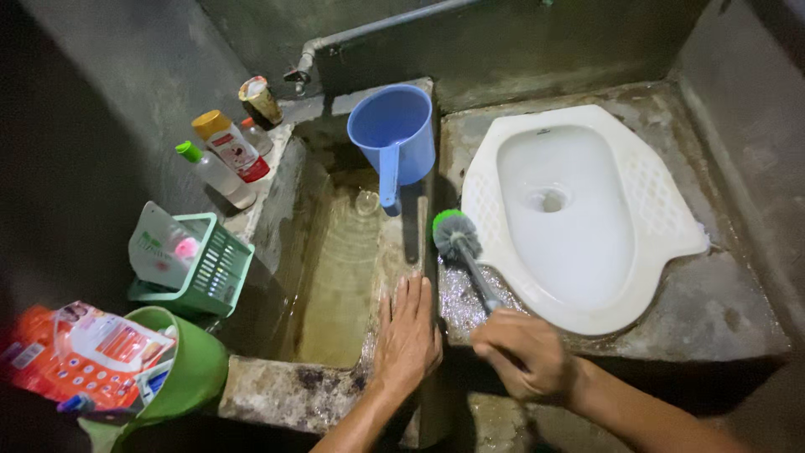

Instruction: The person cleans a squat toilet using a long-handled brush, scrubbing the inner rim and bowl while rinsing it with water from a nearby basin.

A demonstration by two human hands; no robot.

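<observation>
- The concrete water basin (335, 277) holds shallow water; a blue dipper (394, 134) stands on its wall.
- The white squat toilet (579, 218) lies right of the basin.
- The right hand (524, 352) is clenched around the handle of a toilet brush (457, 235), whose bristles touch the toilet's left rim.
- The left hand (408, 335) lies flat and released on the basin wall.

Bottle, ledge left of trough: white bottle (235, 151), yellow cap, red label.
Bottle beside it: clear bottle (216, 174), green cap, lying tilted toward the basket.
Tube near tap: brown tube (261, 99), pale top, upright against wall.
Basket: green basket (205, 267) holding a white-green pouch (155, 247).
Bucket, lower left: green bucket (189, 369) stuffed with red-orange sachet packs (84, 352), blurred.
</observation>
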